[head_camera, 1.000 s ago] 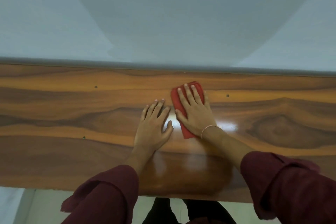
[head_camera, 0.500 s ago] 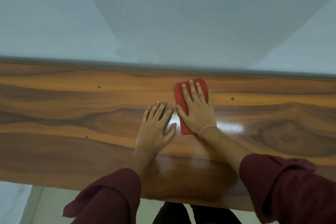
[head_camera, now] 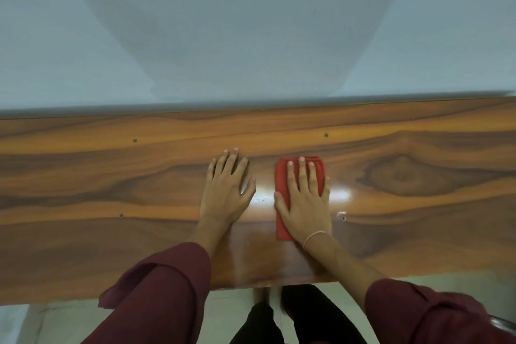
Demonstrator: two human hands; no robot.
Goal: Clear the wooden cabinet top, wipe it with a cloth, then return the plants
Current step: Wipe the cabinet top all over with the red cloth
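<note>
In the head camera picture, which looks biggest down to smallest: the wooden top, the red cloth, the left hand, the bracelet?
Biggest: wooden top.
Next: red cloth and left hand, about alike; the cloth is partly covered.
Smallest: bracelet.

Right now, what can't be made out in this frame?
Red cloth: mostly covered by the right hand, head view.
Cabinet top: both ends cut off by the frame edges; wood beneath the left hand hidden.
Plants: none in view, whereabouts unknown.

A folded red cloth [head_camera: 281, 180] lies flat near the middle of a glossy, dark-grained wooden cabinet top [head_camera: 111, 181], its long side running front to back.
</note>
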